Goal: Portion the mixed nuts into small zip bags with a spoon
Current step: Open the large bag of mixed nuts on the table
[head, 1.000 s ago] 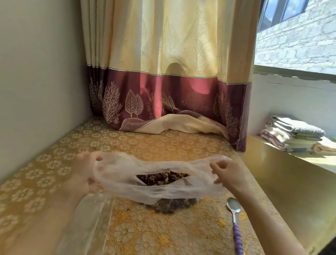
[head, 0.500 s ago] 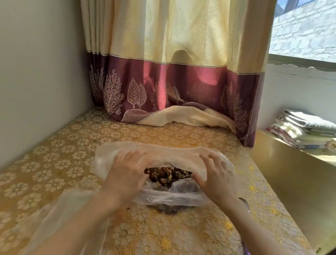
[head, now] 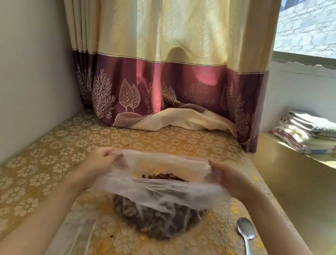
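Observation:
A thin clear plastic bag [head: 156, 190] of dark mixed nuts [head: 153, 219] rests on the table's gold floral cloth [head: 33, 175]. My left hand [head: 99, 161] grips the bag's rim on the left. My right hand [head: 226, 177] grips the rim on the right. Together they hold the mouth stretched wide, and some nuts show through the opening. A metal spoon [head: 246, 233] with a purple handle lies on the cloth to the right of the bag, under my right forearm. Clear zip bags [head: 77, 234] lie flat at the near left, partly under my left forearm.
A cream and maroon curtain [head: 167, 85] hangs at the back and drapes onto the table. A plain wall [head: 23, 70] runs along the left. The table's right edge drops beside a lower gold surface [head: 301, 193] holding folded towels [head: 313, 132].
Both hands moved from the middle of the bag's mouth out to its sides, pulling the opening wide. The view has tilted down, bringing the spoon back into sight.

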